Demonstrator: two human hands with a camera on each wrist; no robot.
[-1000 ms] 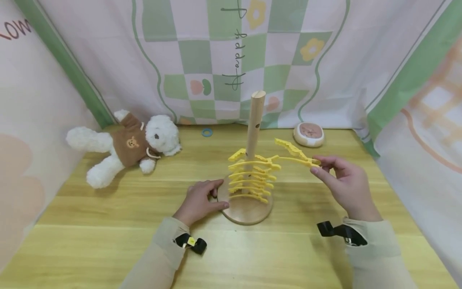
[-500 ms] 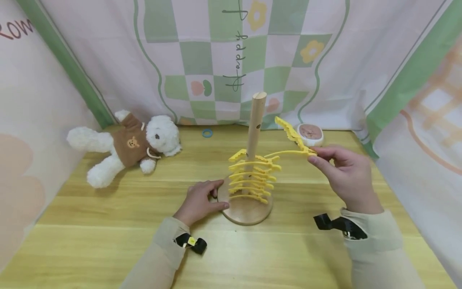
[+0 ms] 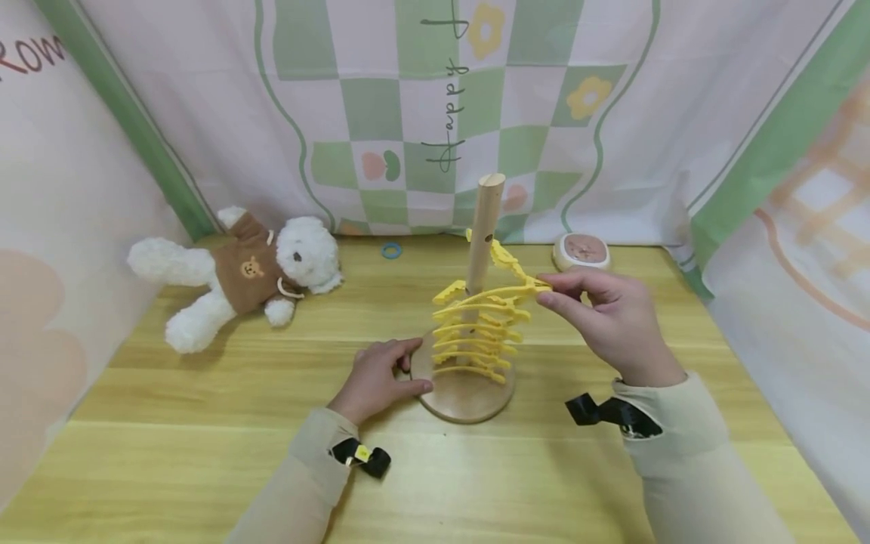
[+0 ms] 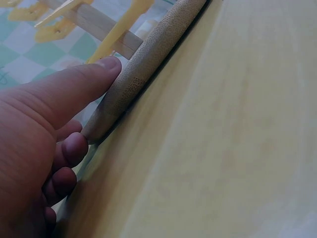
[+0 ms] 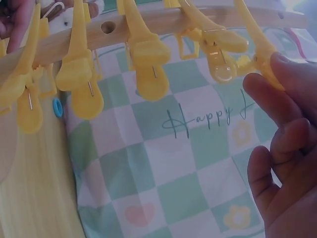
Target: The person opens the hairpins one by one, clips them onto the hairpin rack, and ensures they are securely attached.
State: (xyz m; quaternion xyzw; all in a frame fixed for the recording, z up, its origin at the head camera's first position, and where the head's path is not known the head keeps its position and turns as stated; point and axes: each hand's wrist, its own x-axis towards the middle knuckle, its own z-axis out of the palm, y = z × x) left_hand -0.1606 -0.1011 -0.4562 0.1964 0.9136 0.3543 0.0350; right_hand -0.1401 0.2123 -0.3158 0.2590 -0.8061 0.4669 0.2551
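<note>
My right hand (image 3: 612,325) pinches the handle end of a yellow crocodile hair clip (image 3: 530,285) between thumb and index finger. The clip's jaws are spread on either side of a pale wooden post (image 3: 484,227), one arm in front and the toothed one passing behind. Just below, several matching yellow clips (image 3: 474,331) are stacked along the post. In the right wrist view, the held clip (image 5: 258,42) is at the end of that row. My left hand (image 3: 377,378) grips the left edge of the round wooden base (image 3: 469,404), thumb (image 4: 101,72) on its rim.
A white plush dog (image 3: 251,272) in a brown top lies at the back left. Behind the post are a small blue ring (image 3: 390,250) and a white device with a pinkish-brown top (image 3: 581,251). Printed curtains (image 3: 367,109) enclose the wooden table (image 3: 224,423).
My right hand has moved left with the yellow hair clip, whose jaws have spread wider and now straddle the post. My left hand stays on the base.
</note>
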